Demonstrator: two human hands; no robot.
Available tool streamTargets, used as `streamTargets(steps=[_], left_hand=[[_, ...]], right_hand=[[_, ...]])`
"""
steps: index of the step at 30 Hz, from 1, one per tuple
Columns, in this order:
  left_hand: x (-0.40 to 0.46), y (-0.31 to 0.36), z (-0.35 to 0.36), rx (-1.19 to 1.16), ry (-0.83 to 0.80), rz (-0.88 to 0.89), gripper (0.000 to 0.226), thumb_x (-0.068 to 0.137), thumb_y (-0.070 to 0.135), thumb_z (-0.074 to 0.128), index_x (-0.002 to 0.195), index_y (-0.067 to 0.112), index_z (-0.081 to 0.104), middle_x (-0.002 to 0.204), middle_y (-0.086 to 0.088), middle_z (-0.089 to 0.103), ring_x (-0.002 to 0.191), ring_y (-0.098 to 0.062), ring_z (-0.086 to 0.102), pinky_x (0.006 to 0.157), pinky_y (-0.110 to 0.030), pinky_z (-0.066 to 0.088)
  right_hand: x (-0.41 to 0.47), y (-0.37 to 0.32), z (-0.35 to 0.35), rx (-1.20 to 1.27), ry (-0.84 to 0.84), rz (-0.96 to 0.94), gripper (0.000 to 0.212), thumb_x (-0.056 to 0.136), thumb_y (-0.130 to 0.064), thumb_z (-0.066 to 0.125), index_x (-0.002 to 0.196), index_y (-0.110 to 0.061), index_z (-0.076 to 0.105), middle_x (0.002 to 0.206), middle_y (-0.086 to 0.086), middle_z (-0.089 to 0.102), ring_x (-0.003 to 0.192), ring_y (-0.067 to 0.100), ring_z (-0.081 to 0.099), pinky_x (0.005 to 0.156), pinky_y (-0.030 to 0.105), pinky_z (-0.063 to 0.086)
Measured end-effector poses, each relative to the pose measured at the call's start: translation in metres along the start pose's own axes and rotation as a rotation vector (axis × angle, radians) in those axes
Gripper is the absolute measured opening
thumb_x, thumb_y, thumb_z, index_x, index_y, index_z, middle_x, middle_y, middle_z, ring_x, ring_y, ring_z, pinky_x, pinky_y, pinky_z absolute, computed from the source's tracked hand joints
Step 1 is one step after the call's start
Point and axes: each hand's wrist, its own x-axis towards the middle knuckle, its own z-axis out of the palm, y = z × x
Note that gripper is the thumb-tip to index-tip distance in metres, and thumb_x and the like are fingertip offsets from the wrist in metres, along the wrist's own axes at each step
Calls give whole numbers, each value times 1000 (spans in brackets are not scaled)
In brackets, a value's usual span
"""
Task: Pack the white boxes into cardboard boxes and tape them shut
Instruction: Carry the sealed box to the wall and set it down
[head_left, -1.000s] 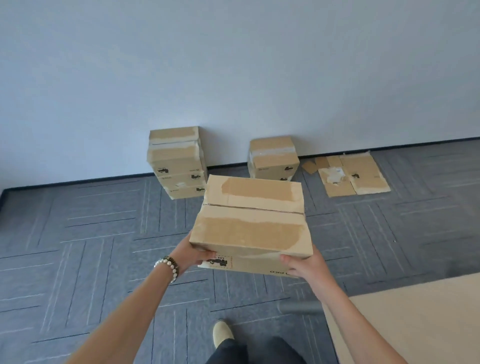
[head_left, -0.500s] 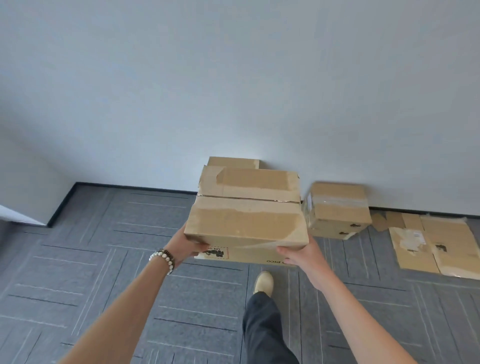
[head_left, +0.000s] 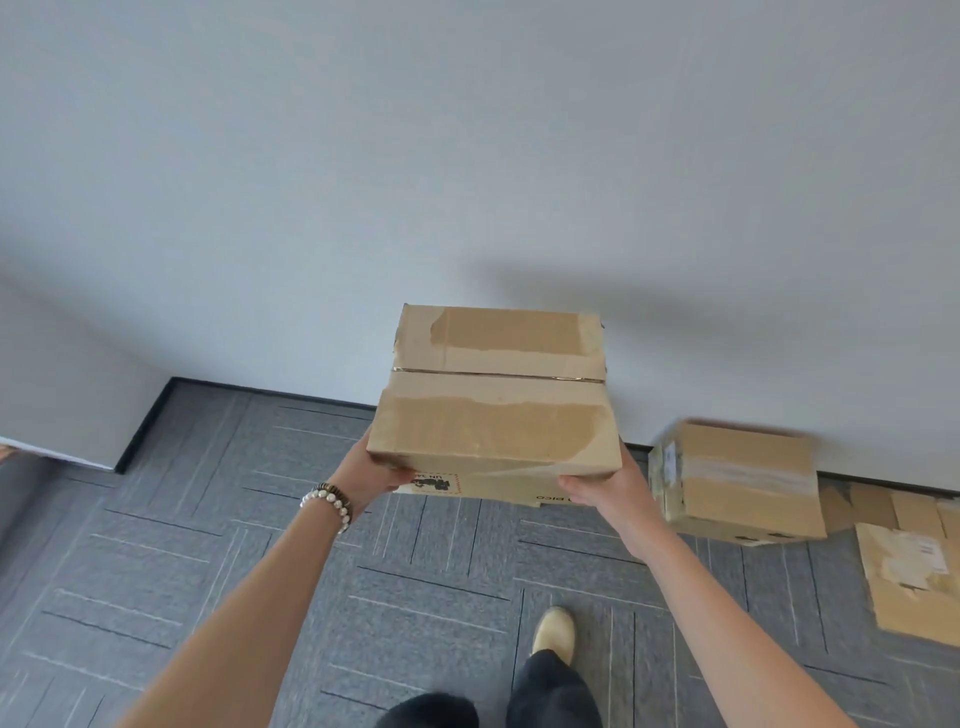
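Left hand (head_left: 375, 470) and right hand (head_left: 602, 486) clamped on near corners of one cardboard box (head_left: 493, 410), held up off carpet floor (head_left: 208, 545), flaps closed with centre seam. We count second, taped box (head_left: 737, 480) on floor right, by wall (head_left: 467, 156); flattened cardboard (head_left: 904, 577) far right. One shoe (head_left: 555, 630) below.

The held cardboard box (head_left: 496, 400) is matt brown corrugated board, its top scuffed where paper skin has torn away in rough paler patches. A second box (head_left: 737, 480) carries a glossy clear tape band. The floor (head_left: 156, 561) is grey, ribbed carpet tile. The bracelet (head_left: 328, 500) shows smooth pearly beads.
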Motion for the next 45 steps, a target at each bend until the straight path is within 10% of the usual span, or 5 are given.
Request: streamTargets(steps=[33, 45], left_hand=[[258, -102, -18, 14, -66, 96, 72, 69, -15, 78, 129, 16, 54, 114, 1, 68, 111, -17, 62, 100, -48, 53], [295, -138, -4, 30, -71, 91, 72, 67, -9, 82, 129, 17, 54, 113, 1, 68, 111, -18, 63, 99, -49, 53]], right_hand=[[190, 121, 65, -64, 194, -11, 76, 75, -3, 83, 135, -37, 50, 122, -11, 66, 118, 11, 59, 102, 42, 50], [220, 162, 64, -53, 188, -2, 73, 76, 1, 81, 132, -36, 51, 120, -10, 67, 113, 9, 61, 82, 24, 54]])
